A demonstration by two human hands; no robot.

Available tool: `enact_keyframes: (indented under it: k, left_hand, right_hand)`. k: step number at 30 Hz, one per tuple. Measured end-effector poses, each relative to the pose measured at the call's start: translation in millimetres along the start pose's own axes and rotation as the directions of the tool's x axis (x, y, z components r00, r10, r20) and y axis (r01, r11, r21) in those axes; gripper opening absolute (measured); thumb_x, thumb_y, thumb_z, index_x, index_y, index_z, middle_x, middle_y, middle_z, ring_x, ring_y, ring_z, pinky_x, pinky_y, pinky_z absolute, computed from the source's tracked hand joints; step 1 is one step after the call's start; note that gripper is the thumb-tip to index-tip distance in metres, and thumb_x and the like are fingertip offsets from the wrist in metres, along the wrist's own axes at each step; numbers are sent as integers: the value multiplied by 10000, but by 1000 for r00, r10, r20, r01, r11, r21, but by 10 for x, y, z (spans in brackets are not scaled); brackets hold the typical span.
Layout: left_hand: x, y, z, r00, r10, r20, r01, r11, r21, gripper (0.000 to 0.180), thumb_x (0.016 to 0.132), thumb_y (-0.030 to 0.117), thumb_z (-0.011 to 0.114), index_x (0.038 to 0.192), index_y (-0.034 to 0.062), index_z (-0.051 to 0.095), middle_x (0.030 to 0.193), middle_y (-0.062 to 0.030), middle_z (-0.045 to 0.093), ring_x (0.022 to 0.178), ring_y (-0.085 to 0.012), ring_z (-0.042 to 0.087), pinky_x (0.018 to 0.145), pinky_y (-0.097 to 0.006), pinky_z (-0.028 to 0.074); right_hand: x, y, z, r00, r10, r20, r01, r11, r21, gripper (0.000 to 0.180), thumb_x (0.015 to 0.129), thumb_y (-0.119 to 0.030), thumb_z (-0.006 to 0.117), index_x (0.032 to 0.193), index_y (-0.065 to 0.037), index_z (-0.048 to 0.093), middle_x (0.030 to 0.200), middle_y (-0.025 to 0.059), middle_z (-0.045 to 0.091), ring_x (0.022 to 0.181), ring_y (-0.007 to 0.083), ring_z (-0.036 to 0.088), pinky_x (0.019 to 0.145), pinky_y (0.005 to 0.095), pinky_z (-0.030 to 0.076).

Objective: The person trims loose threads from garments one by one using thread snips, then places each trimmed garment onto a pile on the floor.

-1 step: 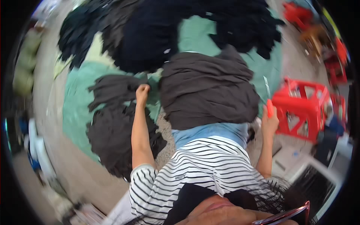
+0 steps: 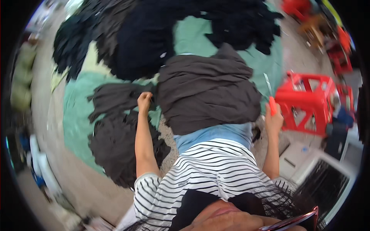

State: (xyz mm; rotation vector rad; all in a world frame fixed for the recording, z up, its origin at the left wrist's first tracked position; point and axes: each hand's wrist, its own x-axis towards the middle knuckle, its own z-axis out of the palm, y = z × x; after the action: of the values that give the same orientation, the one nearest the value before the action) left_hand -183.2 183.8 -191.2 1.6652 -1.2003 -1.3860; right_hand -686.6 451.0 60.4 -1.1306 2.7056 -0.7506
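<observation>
My right hand (image 2: 274, 120) is closed round the red-orange handle of a utility knife (image 2: 273, 106); its long, thin blade points away from me. Over my lap lies a bunched pile of dark grey-brown cloth (image 2: 210, 92). To the left of it, my left hand (image 2: 144, 101) is closed in a fist beside a strip of dark cloth (image 2: 115, 98). Whether its fingers grip any of that cloth is hidden. Below the strip, a heap of cut dark cloth pieces (image 2: 115, 144) rests partly on a green sheet (image 2: 75, 115).
Large black cloth heaps (image 2: 144, 42) lie on the sheet at the far side. A red plastic stool (image 2: 308, 96) stands close to my right hand. Nearer on the right is a pale box-like thing with a dark panel (image 2: 323, 188). More red stools (image 2: 341, 61) stand behind.
The whole view has shifted a little, with the far heaps and stool now further left. Both hands keep their closed shape, and the knife stays in my right hand.
</observation>
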Motion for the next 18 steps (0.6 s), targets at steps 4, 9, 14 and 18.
enact_keyframes:
  k: [4,9,14,18]
  left_hand:
    - [-217,881,884,950,276,-145,-299,937,-180,198,1012,187,605,1015,2,679,946,-18,681,863,-91,599,809,-257,476]
    - [-1357,2574,1522,519,775,361,-848,415,330,195,860,137,730,1026,46,685,1177,-123,654,1105,-316,582,984,-405,431]
    - [-2151,2533,2061,173,654,736,-977,209,43,374,743,220,807,1060,78,669,1161,-107,622,1130,-313,563,1040,-510,393]
    - [-2008,2505,2197,135,746,653,-979,203,-30,299,756,198,798,1006,71,696,1206,-127,629,1053,-320,619,990,-475,446]
  right_hand:
    - [-134,405,82,990,21,-141,-13,998,60,320,934,-294,681,1158,-72,630,905,223,630,852,421,618,739,462,482]
    - [-46,309,12,889,416,190,-457,828,324,434,948,-348,679,1305,-117,592,785,116,639,672,226,645,590,373,505]
    - [58,217,153,929,303,214,-370,802,470,467,932,-349,705,1321,-121,584,845,90,692,689,155,663,626,335,536]
    - [178,67,289,996,72,44,-84,837,541,506,868,-270,763,1321,-126,588,1086,141,707,1016,261,691,877,360,518]
